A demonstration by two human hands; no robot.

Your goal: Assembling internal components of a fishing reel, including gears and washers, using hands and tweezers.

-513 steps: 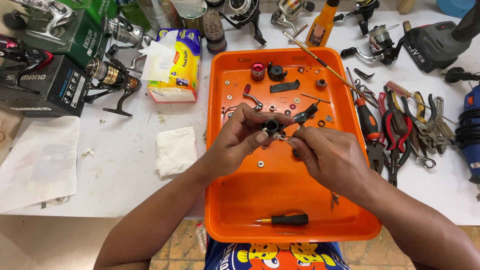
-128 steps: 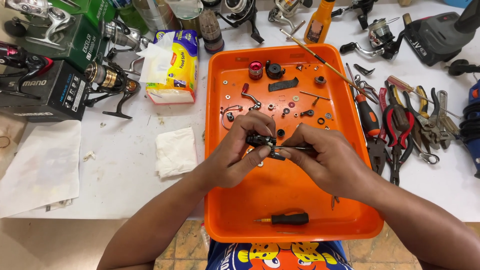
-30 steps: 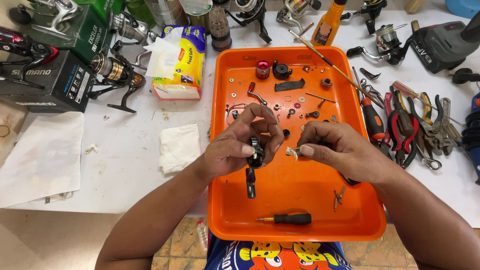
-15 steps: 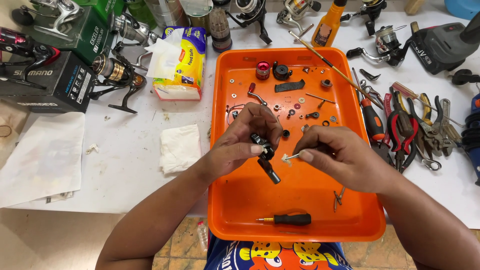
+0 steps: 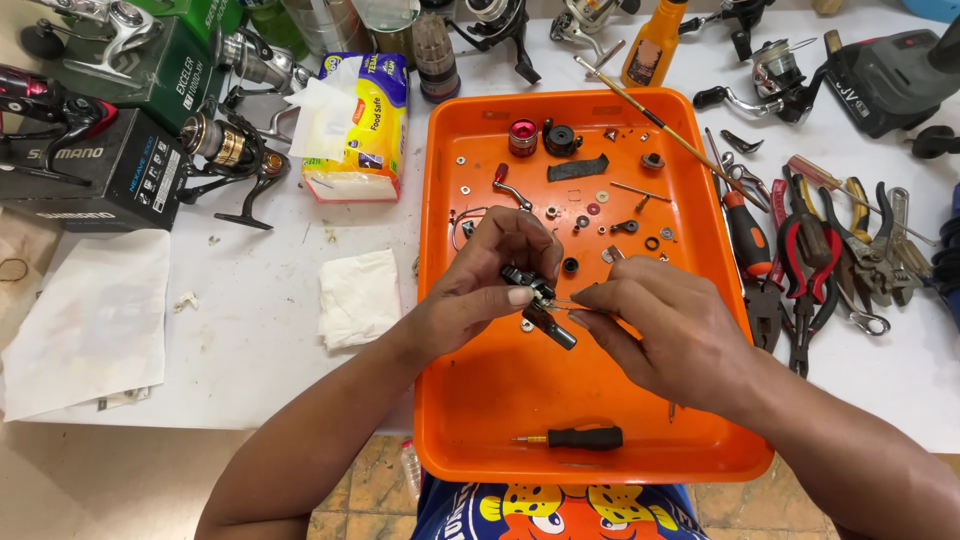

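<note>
Over the orange tray [image 5: 520, 400], my left hand [image 5: 480, 285] pinches a small black reel part [image 5: 540, 310] between thumb and fingers. My right hand [image 5: 665, 335] meets it from the right, its fingertips holding a thin metal pin [image 5: 572, 305] that touches the black part. Several small washers, screws and black pieces [image 5: 590, 215] lie scattered in the far half of the tray. A black-handled screwdriver [image 5: 580, 437] lies at the tray's near edge.
Pliers and cutters [image 5: 810, 260] lie right of the tray. Fishing reels [image 5: 225, 145], dark boxes [image 5: 95, 170] and a tissue pack [image 5: 360, 125] sit at the left and back. A folded tissue [image 5: 358, 297] and white paper [image 5: 90, 325] lie on the table. An orange bottle [image 5: 655, 45] stands behind.
My right hand moved left and brought the thin pin up against the black part. My left hand turned the part slightly and kept hold of it.
</note>
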